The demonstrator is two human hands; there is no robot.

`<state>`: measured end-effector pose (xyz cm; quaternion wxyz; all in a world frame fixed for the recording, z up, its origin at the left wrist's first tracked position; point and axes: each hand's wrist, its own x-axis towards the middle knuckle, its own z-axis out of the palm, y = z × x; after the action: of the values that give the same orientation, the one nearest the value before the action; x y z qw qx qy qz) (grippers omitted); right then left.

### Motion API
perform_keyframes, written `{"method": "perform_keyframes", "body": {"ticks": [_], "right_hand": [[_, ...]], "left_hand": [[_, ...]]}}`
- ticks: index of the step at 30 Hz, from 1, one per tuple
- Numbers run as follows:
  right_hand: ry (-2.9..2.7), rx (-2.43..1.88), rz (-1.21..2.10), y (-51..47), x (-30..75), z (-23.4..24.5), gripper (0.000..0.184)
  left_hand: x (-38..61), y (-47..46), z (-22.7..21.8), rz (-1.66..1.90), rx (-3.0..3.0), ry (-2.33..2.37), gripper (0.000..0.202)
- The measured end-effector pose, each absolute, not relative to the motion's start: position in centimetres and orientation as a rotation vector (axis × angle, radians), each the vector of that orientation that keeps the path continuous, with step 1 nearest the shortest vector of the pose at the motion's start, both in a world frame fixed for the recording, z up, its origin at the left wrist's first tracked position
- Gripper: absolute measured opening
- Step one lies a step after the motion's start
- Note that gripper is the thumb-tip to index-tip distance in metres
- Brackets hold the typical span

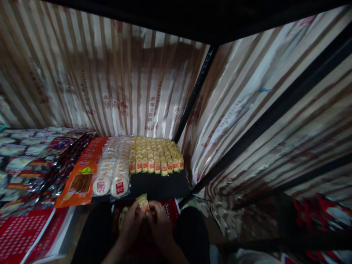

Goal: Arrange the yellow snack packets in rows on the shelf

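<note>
Between my fingers is a small yellow snack packet point(143, 202) with a red and white label, raised over a red basket point(176, 209). My left hand point(132, 220) closes on the packet's left side. From the right, my right hand point(159, 220) grips its lower right edge. Yellowish packets point(123, 217) lie in the basket beside my left hand; the rest of its inside is dark and partly hidden by my hands. Just beyond, rows of similar yellow packets point(156, 161) stand on a black shelf point(162, 185).
Left of the yellow rows lie round white wrapped cakes point(120, 185), an orange snack bag point(82, 176) and many silvery and dark packets point(30, 157). Another red basket point(22, 234) sits at lower left. A black frame post point(196, 93) and striped curtains point(110, 73) enclose the corner.
</note>
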<state>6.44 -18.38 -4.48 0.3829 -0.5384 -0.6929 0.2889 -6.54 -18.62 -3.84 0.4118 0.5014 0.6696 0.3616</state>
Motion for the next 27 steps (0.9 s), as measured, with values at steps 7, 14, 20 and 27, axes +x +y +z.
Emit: {"method": "perform_keyframes", "body": {"ticks": [7,14,20,27], "right_hand": [[-1.795,-1.359,0.428,-18.7,5.3,-6.3,0.04],[-1.846,-1.421,0.335,-18.4,4.4,-5.4,0.044],[-1.817,-1.388,0.395,-16.6,3.9,-4.2,0.04],[-1.666,-1.387,0.551,-13.1,2.4,-5.1,0.045]], "left_hand": [[-6.7,-18.5,-3.0,1.019,1.238,1.623,0.03],[-7.1,-17.9,-2.6,1.061,1.41,1.76,0.03],[-7.0,-16.8,-1.7,1.148,1.337,1.72,0.047],[-6.6,-16.1,-1.8,1.261,1.238,1.73,0.044]]}}
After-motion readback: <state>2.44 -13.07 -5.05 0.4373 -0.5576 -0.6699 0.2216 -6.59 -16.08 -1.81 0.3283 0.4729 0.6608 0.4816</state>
